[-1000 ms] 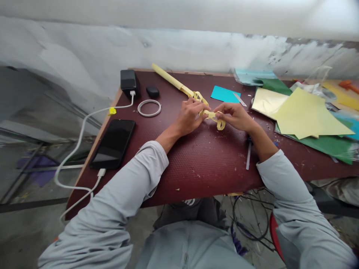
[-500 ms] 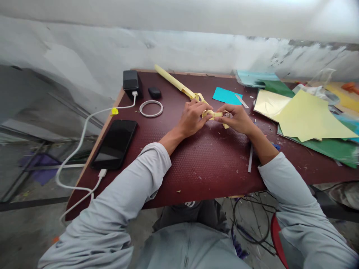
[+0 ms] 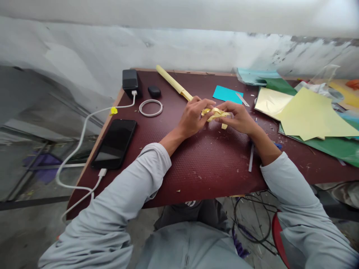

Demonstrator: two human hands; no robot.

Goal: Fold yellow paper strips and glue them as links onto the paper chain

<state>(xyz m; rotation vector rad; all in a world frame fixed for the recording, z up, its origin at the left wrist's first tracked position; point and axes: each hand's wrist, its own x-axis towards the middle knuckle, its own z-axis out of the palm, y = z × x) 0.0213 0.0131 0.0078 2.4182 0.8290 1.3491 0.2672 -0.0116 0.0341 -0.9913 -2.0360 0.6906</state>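
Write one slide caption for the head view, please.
Yellow paper strips in left grip and right grip, above a dark red table.

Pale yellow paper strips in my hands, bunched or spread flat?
Bunched: the paper strips loop together between left hand and right hand.

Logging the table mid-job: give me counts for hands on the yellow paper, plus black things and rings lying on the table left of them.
Hands on the yellow paper: 2 (left hand, right hand)
Black things: 3 (box, rounded object, phone)
Rings: 1 (pale ring)
Total: 6
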